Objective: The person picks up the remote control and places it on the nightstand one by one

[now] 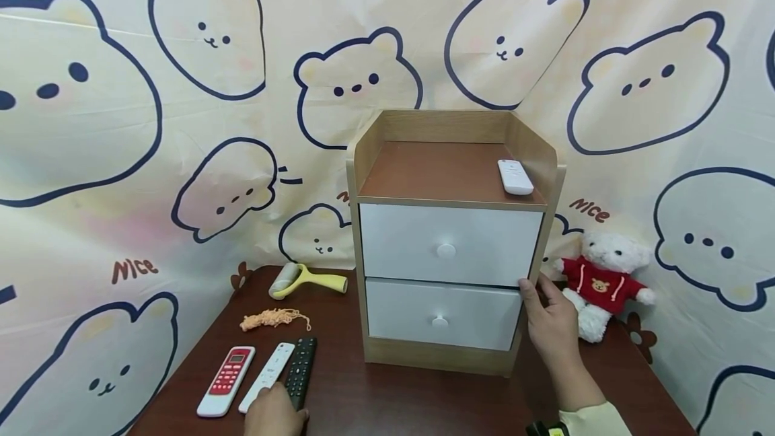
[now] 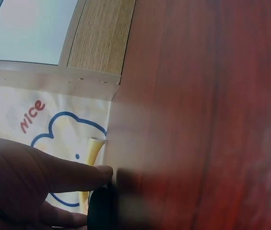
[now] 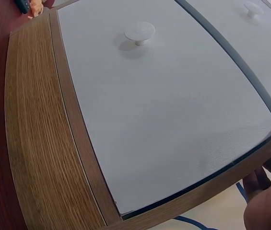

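My left hand (image 1: 275, 412) is at the lower end of a black remote control (image 1: 301, 369), pinching it between thumb and fingers; in the left wrist view the remote's dark end (image 2: 100, 208) shows beside the thumb. Just left of it lie a white remote control (image 1: 266, 377) and a white remote with a red keypad (image 1: 225, 382). At the right side of a small wooden two-drawer cabinet (image 1: 438, 353), my right hand (image 1: 552, 318) grips the side panel's edge, thumb at the front and fingers behind. Both white drawers, upper (image 1: 406, 241) and lower (image 1: 399, 311), are closed.
On the cabinet's top lies another white remote (image 1: 515, 177). A yellow-handled lint roller (image 1: 315, 279) and a peach-coloured tangle of cord (image 1: 272, 318) lie left of the cabinet. A white teddy bear in a red hoodie (image 1: 605, 284) sits at right, by the patterned curtain (image 1: 714, 234).
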`<state>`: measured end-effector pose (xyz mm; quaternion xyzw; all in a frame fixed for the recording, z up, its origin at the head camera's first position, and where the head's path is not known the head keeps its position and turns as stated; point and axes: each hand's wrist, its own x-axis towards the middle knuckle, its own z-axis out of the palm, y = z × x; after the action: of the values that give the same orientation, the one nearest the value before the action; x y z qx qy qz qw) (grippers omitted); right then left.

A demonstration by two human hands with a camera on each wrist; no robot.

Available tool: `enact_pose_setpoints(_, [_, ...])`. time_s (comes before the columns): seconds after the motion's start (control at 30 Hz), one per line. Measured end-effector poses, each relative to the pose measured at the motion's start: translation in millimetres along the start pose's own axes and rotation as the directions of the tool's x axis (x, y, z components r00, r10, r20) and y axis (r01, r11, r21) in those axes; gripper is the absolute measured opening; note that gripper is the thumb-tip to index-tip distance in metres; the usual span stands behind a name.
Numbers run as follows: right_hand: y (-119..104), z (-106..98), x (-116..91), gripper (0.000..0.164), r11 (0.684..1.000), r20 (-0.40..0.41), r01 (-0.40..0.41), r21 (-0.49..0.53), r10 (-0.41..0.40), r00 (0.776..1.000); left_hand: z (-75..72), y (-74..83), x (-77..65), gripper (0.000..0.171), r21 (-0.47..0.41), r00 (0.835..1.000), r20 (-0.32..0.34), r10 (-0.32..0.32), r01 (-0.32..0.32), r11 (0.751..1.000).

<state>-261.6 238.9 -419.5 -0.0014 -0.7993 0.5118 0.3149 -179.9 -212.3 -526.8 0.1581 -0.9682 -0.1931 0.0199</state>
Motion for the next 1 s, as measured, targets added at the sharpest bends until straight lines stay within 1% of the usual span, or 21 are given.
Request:
enact_pose_setpoints(0.2, [-1.5,-0.3,-0.4,0.041,1.000,-0.004,-0.017,-0.002,0.017,1.000,-5.2,2.7,-3.6,0.057,0.003,1.000,-0.005,0.019,-0.019,1.000])
enact_pose_setpoints(0.3, [-0.8,0.0,-0.2,0.042,1.000,-0.001,-0.020,-0.002,0.020,1.000,-5.8,3.3,-3.3,0.055,0.001,1.000,-0.008,0.007,-0.007,1.000])
enact_pose_setpoints(0.37, [-0.7,0.3,-0.3,0.042,1.000,-0.001,-0.020,0.000,0.020,1.000,-5.7,3.2,-2.8,0.052,-0.014,1.000,-0.022,-0.006,0.006,1.000])
enact_pose_setpoints(0.53, [-2.2,0.5,-1.3,0.041,1.000,-0.007,-0.019,0.003,0.019,1.000,-4.4,1.2,1.8,0.055,-0.107,0.996,-0.063,-0.066,0.059,0.992])
enact_pose_setpoints(0.7, [-2.6,0.4,-1.4,0.042,1.000,-0.002,-0.020,0.003,0.020,1.000,-4.0,0.6,5.7,0.065,-0.167,0.989,-0.043,-0.141,0.132,0.977])
enact_pose_setpoints(0.8, [-2.0,0.2,-1.3,0.042,1.000,0.003,-0.022,-0.001,0.022,1.000,-3.5,-0.4,6.0,0.067,-0.200,0.984,-0.056,-0.167,0.152,0.968])
enact_pose_setpoints(0.9, [-0.8,-0.1,-1.0,0.042,1.000,0.002,-0.023,-0.005,0.023,1.000,-3.6,-0.6,5.9,0.068,-0.254,0.977,-0.075,-0.197,0.172,0.952])
enact_pose_setpoints(1.0, [0.2,0.0,-0.7,0.042,1.000,0.002,-0.024,-0.002,0.024,1.000,-5.2,1.0,4.1,0.068,-0.317,0.966,-0.095,-0.239,0.198,0.927])
